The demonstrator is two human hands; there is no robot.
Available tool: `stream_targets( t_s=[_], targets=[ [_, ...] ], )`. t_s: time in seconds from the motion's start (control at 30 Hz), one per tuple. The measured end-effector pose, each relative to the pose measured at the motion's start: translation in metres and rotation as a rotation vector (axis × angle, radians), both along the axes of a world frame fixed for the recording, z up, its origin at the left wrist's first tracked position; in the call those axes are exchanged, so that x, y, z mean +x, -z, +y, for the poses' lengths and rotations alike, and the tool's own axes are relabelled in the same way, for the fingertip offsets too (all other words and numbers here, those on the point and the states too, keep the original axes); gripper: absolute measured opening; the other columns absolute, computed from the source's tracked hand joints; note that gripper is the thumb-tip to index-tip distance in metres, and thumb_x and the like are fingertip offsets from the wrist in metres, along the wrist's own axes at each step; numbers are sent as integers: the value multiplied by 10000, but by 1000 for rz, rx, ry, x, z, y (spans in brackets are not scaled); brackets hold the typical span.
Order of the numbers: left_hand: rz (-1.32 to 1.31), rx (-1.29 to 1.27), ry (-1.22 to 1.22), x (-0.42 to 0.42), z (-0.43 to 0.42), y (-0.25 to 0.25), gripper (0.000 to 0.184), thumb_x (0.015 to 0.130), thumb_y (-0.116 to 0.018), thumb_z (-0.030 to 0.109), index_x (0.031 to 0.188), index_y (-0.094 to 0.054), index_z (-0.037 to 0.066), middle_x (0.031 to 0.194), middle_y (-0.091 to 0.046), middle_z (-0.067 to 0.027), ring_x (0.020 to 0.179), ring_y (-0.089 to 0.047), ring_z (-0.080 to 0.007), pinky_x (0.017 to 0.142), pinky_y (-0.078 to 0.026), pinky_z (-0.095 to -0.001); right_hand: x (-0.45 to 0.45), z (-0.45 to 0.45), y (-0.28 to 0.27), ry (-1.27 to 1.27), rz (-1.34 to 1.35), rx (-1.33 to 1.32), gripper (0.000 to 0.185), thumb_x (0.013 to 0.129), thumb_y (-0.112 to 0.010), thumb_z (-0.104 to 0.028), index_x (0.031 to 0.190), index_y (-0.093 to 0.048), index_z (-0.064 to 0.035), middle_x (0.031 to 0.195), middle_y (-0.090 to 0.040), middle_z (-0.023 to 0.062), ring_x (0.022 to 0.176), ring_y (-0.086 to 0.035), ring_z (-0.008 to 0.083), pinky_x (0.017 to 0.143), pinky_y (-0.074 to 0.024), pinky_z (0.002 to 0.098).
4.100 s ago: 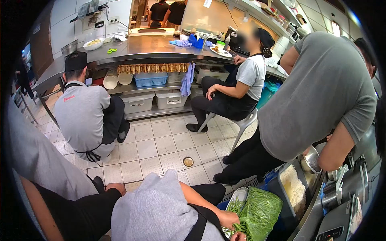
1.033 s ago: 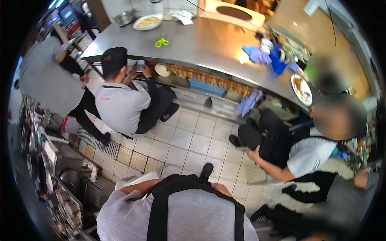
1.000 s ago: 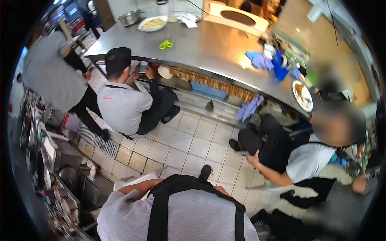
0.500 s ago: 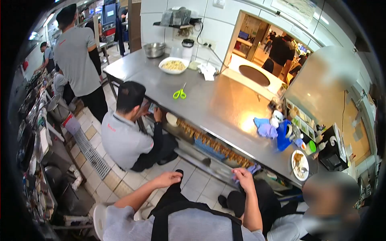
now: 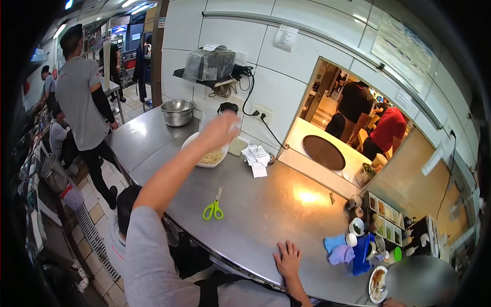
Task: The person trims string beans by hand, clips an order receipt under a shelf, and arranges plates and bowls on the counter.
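Note:
My left hand (image 5: pixel 221 132) is stretched far over the counter, above a white bowl (image 5: pixel 190 141) of pale, shredded-looking food (image 5: pixel 213 156). Just beyond it in view is the black top (image 5: pixel 227 107) of a container; whether my fingers touch it I cannot tell, as they are blurred. My right hand (image 5: pixel 288 258) lies palm down on the steel counter (image 5: pixel 245 225) near its front edge, fingers spread and holding nothing. Between the two hands, green-handled scissors (image 5: pixel 213 209) lie on the counter, blades pointing away from me.
Metal bowls (image 5: pixel 177 112) and paper slips (image 5: pixel 257 158) sit along the wall. At the right are cloths (image 5: pixel 339 250), a blue tray (image 5: pixel 362 254), condiment containers (image 5: pixel 387 227) and a used plate (image 5: pixel 377 284). A person (image 5: pixel 118 245) is close by my left arm; another (image 5: pixel 84 97) stands farther back.
I have risen and leaned over the counter. My left hand has gone from my lap to beyond the bowl; my right hand now rests on the countertop.

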State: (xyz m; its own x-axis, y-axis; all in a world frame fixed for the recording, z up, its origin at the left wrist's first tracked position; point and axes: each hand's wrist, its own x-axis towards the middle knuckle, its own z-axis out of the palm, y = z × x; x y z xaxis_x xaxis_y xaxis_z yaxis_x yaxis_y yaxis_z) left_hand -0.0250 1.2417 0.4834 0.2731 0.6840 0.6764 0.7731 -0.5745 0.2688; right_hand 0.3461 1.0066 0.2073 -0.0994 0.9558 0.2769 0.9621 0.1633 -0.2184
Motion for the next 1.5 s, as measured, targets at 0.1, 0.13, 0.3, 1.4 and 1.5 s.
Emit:
stream_targets(
  t_s=[0.1,0.13,0.3,1.4,1.5],
  targets=[
    [28,240,-264,-32,119,-42,423,800,-628,212,1159,-540,5,1251,-488,-187,1098,-516,-340,909,-446,-418,-1,4,-1,0,-8,-3,452,794,-622,-372,1205,-564,-192,1327,-450,122,1243,-364,323,1014,-236,541],
    [51,335,-362,-43,149,-53,430,796,-634,208,1162,-540,4,1269,-475,-185,1094,-520,-342,911,-447,-419,-3,5,-6,1,-13,-11,459,786,-629,-362,1205,-562,-187,1324,-451,123,1235,-368,325,1007,-243,531],
    [23,325,-681,-70,229,-96,505,826,-602,331,1232,-523,43,1369,-394,-177,1253,-394,-345,1014,-346,-461,-6,12,-16,44,-42,-53,453,760,-657,-351,1167,-588,-164,1294,-477,117,1205,-395,329,988,-275,511],
    [-1351,-1760,1113,189,-100,251,400,904,-525,392,1208,-525,132,1062,-593,-48,913,-582,-162,713,-466,-281,-25,103,-57,-292,1102,-169,218,866,-625,-163,1016,-618,-3,1087,-601,86,1004,-547,145,814,-459,293],
    [-1214,-1779,884,190,-121,296,402,909,-549,337,1259,-493,146,1110,-589,-2,972,-572,-120,745,-475,-278,-14,86,-51,-207,1115,-315,163,879,-621,-143,962,-618,-3,941,-634,58,859,-576,109,733,-470,251]
  ],
)
